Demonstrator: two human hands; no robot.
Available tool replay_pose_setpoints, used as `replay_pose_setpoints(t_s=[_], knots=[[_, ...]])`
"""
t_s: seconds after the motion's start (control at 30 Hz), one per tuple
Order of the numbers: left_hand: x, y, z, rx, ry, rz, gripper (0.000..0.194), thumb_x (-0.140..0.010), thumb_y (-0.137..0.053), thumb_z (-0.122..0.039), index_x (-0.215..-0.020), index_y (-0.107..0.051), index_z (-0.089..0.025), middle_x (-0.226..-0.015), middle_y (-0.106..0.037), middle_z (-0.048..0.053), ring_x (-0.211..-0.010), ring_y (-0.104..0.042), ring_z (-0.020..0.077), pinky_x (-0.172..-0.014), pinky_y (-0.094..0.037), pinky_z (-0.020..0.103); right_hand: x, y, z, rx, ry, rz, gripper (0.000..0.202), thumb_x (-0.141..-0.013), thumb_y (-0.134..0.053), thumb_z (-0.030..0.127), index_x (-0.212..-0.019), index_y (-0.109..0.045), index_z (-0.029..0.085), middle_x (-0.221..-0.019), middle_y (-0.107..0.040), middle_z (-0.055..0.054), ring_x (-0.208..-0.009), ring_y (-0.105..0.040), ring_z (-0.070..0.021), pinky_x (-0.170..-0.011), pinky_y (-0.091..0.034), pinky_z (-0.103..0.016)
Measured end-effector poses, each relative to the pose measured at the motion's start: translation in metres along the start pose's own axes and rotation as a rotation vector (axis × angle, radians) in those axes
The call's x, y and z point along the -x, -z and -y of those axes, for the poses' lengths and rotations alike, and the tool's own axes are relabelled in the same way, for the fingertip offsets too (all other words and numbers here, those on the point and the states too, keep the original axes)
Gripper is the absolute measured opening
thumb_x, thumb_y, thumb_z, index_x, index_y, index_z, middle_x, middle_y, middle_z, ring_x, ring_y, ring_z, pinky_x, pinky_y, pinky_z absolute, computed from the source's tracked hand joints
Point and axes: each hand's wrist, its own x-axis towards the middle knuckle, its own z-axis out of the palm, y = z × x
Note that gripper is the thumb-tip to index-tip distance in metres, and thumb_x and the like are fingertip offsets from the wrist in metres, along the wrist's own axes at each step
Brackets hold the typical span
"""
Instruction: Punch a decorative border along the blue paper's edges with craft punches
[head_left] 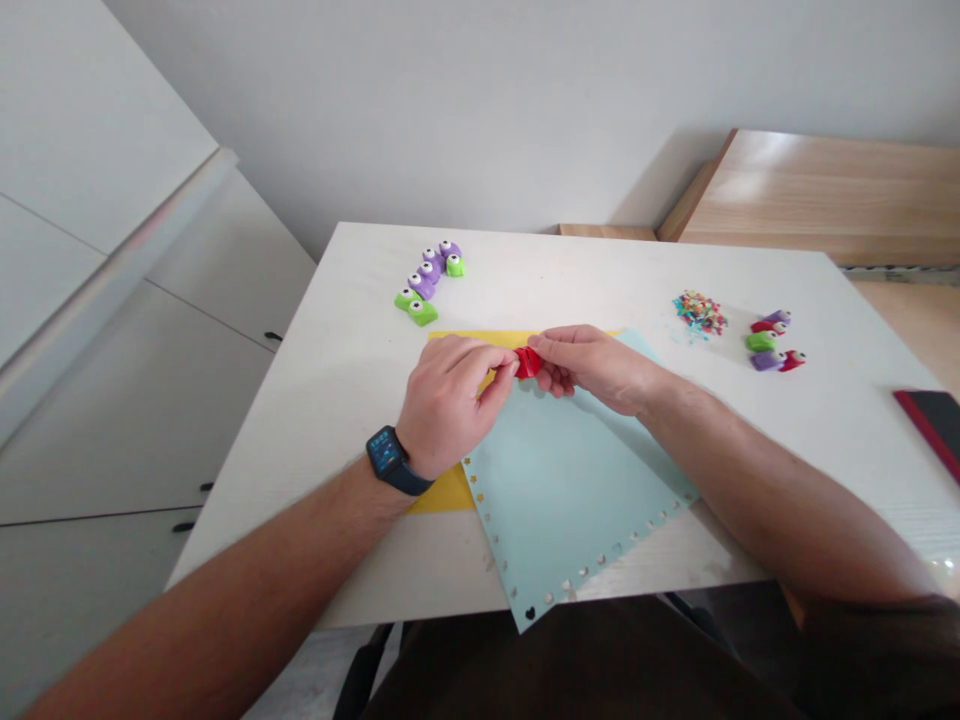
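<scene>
Desk (300, 420) in white, and pretty busy around the middle. Small red punch (528, 362) up near the far end of a light blue sheet (577, 470), caught between the fingertips of both sides. Left hand (452, 402) pinching it from the left with thumb and forefinger, dark smartwatch (386, 452) on that wrist, screen lit. Right hand (592, 365) gripping from the other side, thumb on top, other fingers curled in below, so a proper two-handed hold. Can't really tell about any paper tucked inside the punch, too small and too covered by fingers. Blue sheet laid crooked over a yellow sheet (442, 492), one corner poking past the near edge of the desk, with a dark heart-shaped hole right in that corner. Rows of tiny cutouts along both near sides too, including a few yellow-looking stars on the left one, the rest mostly too tiny to name. Over at the far left, a loose row of purple and green punches (422, 313) with big round eyes. Off to the right, a heap of multicoloured confetti (703, 315) with some pale blue bits at its near side, then near it another bunch of punches (761, 342) in purple, red and green. Dark flat item (932, 430) with a red edge at the far right, partly out of view. White cabinets (112, 400) along the left, pale wall (450, 120) behind, wood-grain panel (825, 190) back right.
</scene>
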Motion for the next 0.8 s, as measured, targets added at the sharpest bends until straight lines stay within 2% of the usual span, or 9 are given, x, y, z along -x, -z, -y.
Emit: replay_pose_setpoints(t_s=[0.2, 0.47, 0.8], knots=[[-0.0001, -0.0009, -0.0019, 0.007, 0.002, 0.006, 0.008, -0.096, -0.065, -0.016, -0.093, -0.064, -0.022, -0.087, -0.075, 0.001, -0.084, -0.067, 0.0195, -0.081, -0.052, 0.036, 0.0005, -0.0009, 0.001, 0.013, 0.007, 0.009, 0.04, -0.095, -0.067, 0.053, -0.078, -0.066, 0.017, -0.064, -0.061, 0.0, -0.054, -0.049, -0.0097, -0.051, -0.034, -0.026], [-0.0008, -0.0022, -0.0036, 0.0, 0.034, 0.027, 0.009, -0.094, -0.063, -0.014, -0.09, -0.061, -0.022, -0.085, -0.072, 0.002, -0.083, -0.066, 0.0198, -0.081, -0.053, 0.036, 0.0023, -0.0035, 0.0024, 0.038, 0.01, -0.008, 0.044, -0.091, -0.071, 0.059, -0.076, -0.064, 0.018, -0.063, -0.06, 0.001, -0.054, -0.048, -0.0098, -0.051, -0.034, -0.026], [-0.001, -0.0045, -0.0039, -0.037, 0.012, 0.009, 0.01, -0.089, -0.062, -0.014, -0.089, -0.057, -0.023, -0.081, -0.067, 0.002, -0.081, -0.063, 0.021, -0.078, -0.052, 0.036, 0.0021, -0.0068, 0.0008, 0.043, -0.004, -0.006, 0.046, -0.091, -0.07, 0.06, -0.074, -0.063, 0.018, -0.063, -0.061, 0.0, -0.054, -0.049, -0.0103, -0.051, -0.034, -0.027]])
